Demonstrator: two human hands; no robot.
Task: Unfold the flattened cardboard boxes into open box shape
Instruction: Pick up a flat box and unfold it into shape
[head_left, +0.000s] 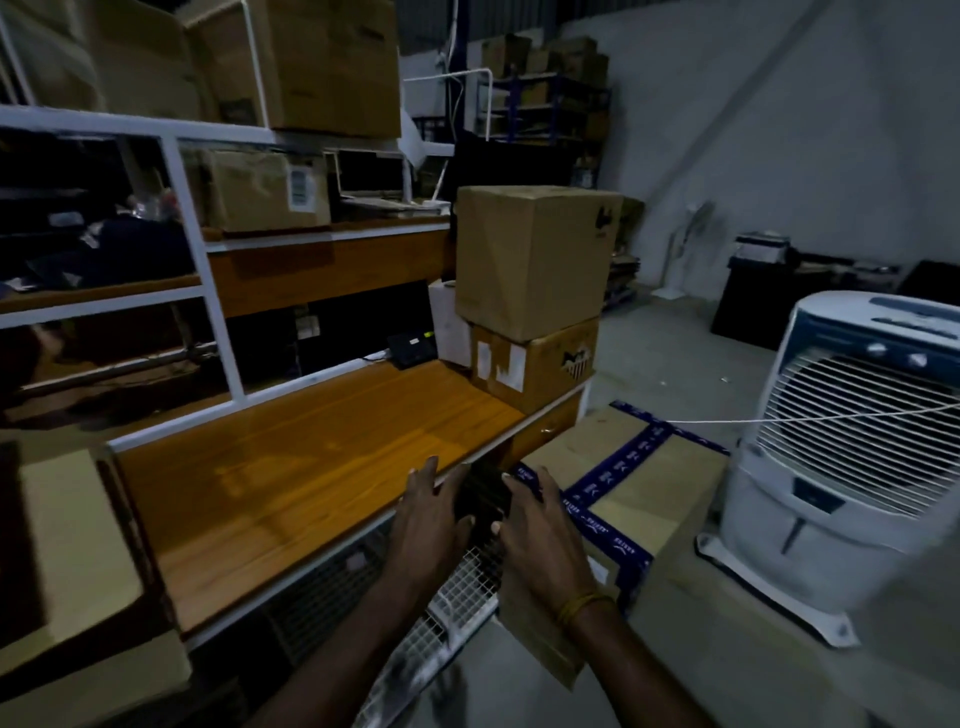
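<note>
My left hand (431, 519) hovers over the front edge of the wooden table (311, 467), fingers spread and holding nothing. Just to its right, my right hand (540, 535) has its fingers stretched toward the dark gap under the table edge, and a yellow thread is tied around the wrist. A brown piece of flat cardboard (540, 649) stands below my right wrist; I cannot tell if it touches my arm. Two formed cardboard boxes, an upper one (535, 260) and a lower one (540, 369), are stacked at the table's right end.
A large box with blue tape (639, 483) sits on the floor right of the table. A white air cooler (857, 441) stands further right, with a cord across it. White wire mesh (457, 597) hangs under the table. Shelves with boxes (311, 62) rise behind. Flat cardboard (67, 530) lies at left.
</note>
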